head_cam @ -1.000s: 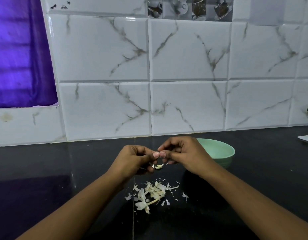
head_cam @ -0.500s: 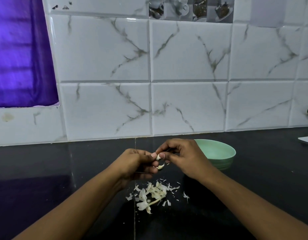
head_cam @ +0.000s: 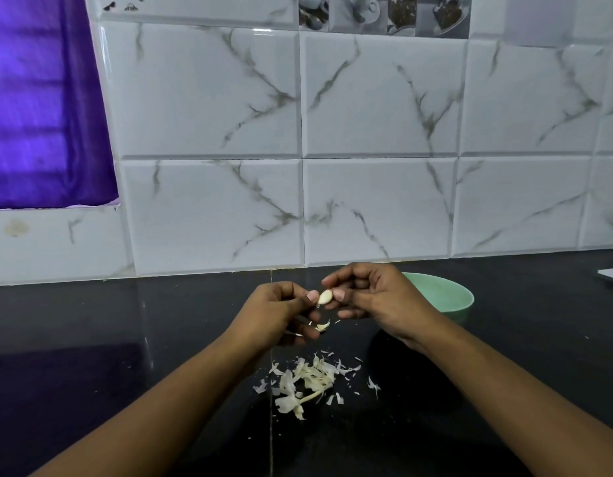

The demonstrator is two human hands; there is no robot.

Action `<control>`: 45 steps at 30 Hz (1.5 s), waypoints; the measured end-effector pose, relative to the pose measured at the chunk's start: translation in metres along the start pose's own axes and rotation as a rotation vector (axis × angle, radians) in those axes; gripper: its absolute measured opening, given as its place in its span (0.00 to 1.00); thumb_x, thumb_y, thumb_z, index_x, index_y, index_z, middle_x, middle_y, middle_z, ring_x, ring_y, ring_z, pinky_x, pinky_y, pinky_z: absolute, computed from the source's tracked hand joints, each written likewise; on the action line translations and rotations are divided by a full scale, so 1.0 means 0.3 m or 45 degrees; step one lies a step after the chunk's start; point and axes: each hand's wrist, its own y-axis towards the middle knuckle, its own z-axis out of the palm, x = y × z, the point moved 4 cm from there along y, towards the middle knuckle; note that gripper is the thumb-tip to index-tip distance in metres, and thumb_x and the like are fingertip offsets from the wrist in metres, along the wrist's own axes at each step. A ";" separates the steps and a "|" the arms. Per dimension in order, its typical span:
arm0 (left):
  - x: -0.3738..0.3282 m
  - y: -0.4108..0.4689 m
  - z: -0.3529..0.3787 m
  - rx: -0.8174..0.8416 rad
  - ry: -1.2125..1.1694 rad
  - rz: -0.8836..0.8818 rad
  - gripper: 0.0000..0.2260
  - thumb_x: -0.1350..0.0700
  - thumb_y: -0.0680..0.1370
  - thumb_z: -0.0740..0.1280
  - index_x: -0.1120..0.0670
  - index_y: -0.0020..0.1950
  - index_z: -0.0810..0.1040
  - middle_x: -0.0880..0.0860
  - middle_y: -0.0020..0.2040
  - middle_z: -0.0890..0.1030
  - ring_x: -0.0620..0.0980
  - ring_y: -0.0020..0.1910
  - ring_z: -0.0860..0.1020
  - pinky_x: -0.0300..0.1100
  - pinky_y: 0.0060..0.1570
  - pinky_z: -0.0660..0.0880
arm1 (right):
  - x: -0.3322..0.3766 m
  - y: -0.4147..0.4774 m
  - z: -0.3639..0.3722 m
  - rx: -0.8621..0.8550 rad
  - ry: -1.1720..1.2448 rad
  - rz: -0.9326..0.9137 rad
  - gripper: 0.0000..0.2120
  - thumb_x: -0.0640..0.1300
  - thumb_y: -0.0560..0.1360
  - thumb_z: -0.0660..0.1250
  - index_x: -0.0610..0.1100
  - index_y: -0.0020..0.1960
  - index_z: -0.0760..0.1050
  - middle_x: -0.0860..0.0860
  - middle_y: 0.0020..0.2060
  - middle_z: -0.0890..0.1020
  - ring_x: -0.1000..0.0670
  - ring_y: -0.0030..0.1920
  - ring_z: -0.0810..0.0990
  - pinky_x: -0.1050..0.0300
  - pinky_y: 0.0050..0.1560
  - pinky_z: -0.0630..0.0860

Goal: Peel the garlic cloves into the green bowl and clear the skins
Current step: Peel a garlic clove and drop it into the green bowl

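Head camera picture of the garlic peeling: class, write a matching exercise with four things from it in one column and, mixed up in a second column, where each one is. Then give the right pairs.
Column 1
1 garlic clove
2 green bowl
3 garlic skins
4 purple curtain

Column 2
A lying loose on the black counter, nearer the person than the hands
B far left, beside the wall tiles
C pinched between the left hand and the right hand
D standing just behind the right hand

Pairs: 1-C, 2-D, 3-A, 4-B
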 end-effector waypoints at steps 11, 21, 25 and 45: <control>-0.005 -0.005 0.002 -0.039 -0.120 -0.012 0.06 0.58 0.77 0.67 0.58 0.41 0.78 0.58 0.41 0.85 0.50 0.37 0.84 0.47 0.45 0.79 | 0.044 -0.008 0.004 -0.115 -0.563 -0.361 0.13 0.31 0.68 0.73 0.49 0.41 0.80 0.48 0.40 0.83 0.53 0.40 0.83 0.62 0.44 0.78; 0.008 0.000 0.002 0.071 -0.270 -0.070 0.06 0.64 0.73 0.70 0.57 0.48 0.82 0.53 0.38 0.84 0.45 0.34 0.82 0.36 0.36 0.78 | 0.056 -0.013 0.004 -0.082 -0.499 -0.364 0.13 0.31 0.68 0.73 0.47 0.44 0.80 0.52 0.38 0.83 0.59 0.38 0.81 0.68 0.44 0.75; 0.008 -0.002 0.008 0.022 -0.245 -0.010 0.06 0.66 0.73 0.69 0.59 0.48 0.83 0.56 0.38 0.83 0.45 0.33 0.82 0.35 0.35 0.78 | 0.053 -0.011 0.006 -0.093 -0.453 -0.369 0.14 0.30 0.68 0.73 0.47 0.44 0.78 0.53 0.36 0.81 0.59 0.36 0.79 0.69 0.43 0.74; -0.038 -0.015 -0.012 -0.165 0.182 0.443 0.06 0.61 0.69 0.75 0.56 0.44 0.84 0.53 0.39 0.86 0.48 0.40 0.84 0.36 0.42 0.79 | 0.025 0.000 0.005 -0.024 0.056 -0.069 0.15 0.31 0.72 0.69 0.46 0.52 0.74 0.49 0.36 0.81 0.53 0.38 0.81 0.59 0.36 0.80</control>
